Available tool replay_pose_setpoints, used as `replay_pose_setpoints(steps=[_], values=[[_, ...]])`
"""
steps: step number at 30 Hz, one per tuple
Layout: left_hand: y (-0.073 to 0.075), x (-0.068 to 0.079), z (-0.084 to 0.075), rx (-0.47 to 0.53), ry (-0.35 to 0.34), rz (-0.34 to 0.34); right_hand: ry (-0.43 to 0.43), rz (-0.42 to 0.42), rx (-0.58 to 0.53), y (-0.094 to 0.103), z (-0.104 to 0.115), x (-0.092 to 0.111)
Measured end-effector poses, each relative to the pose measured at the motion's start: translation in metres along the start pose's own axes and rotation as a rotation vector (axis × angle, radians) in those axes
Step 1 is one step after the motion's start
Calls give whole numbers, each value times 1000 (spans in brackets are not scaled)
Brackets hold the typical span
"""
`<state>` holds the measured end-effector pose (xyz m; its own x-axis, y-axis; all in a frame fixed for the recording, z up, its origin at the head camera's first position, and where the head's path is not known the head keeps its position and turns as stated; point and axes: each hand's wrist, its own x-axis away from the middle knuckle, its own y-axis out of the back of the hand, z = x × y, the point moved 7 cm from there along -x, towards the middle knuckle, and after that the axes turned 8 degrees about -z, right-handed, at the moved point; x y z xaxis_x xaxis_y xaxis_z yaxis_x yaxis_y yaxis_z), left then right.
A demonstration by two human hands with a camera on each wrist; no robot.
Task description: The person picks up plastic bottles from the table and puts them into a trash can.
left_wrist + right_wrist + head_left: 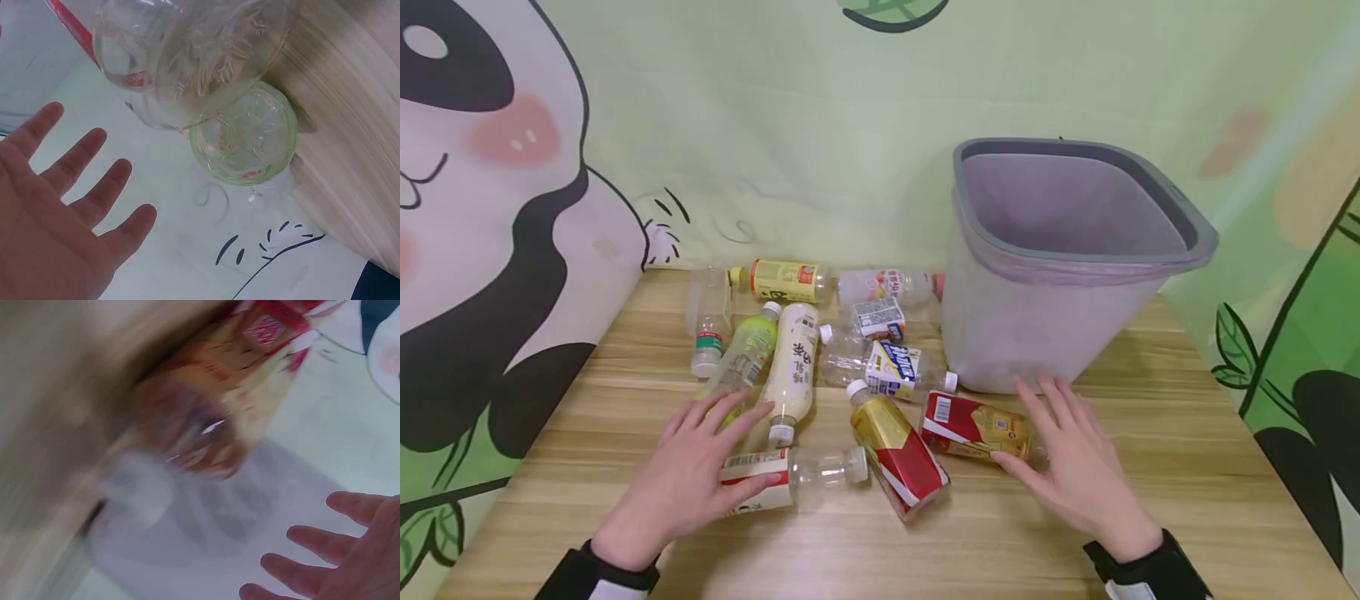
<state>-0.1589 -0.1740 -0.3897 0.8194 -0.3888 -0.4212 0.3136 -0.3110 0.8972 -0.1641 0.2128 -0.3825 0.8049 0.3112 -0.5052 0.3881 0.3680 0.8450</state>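
Observation:
My left hand (685,471), fingers spread, hovers over a clear bottle with a white and red label (831,467) that lies on its side. In the left wrist view, the fingers (87,169) are straight and apart from the bottle bottoms. A green bottle (748,350) and a milk tea bottle (793,358) lie just beyond this hand. My right hand (1078,467), also spread, is beside a red and gold bottle (977,427), its thumb overlapping the bottle's end in the head view. A second red and gold bottle (898,454) lies slanted between the hands.
A grey bin (1030,325) with an open top stands at the back right. More bottles lie further back: a yellow-labelled one (786,280), a pink-capped one (887,286), a blue-labelled one (893,369) and a clear one (707,333). A printed cloth (790,125) hangs behind the wooden table (1195,467).

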Motion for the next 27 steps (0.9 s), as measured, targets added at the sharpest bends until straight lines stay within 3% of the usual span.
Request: replay_pose_setpoints(steps=[4, 11, 14, 19, 27], values=[[2, -1, -3, 12, -7, -20, 47, -39, -65, 1, 21, -14], [-4, 1, -4, -2, -3, 73, 82, -16, -138, -7, 53, -31], [-7, 2, -6, 4, -13, 82, 92, 4, -167, -12, 63, -34], [-12, 4, -9, 6, -38, 78, 108, 51, -247, -23, 75, -37], [-23, 8, -13, 14, -55, 146, 98, 86, -299, -34, 81, -35]])
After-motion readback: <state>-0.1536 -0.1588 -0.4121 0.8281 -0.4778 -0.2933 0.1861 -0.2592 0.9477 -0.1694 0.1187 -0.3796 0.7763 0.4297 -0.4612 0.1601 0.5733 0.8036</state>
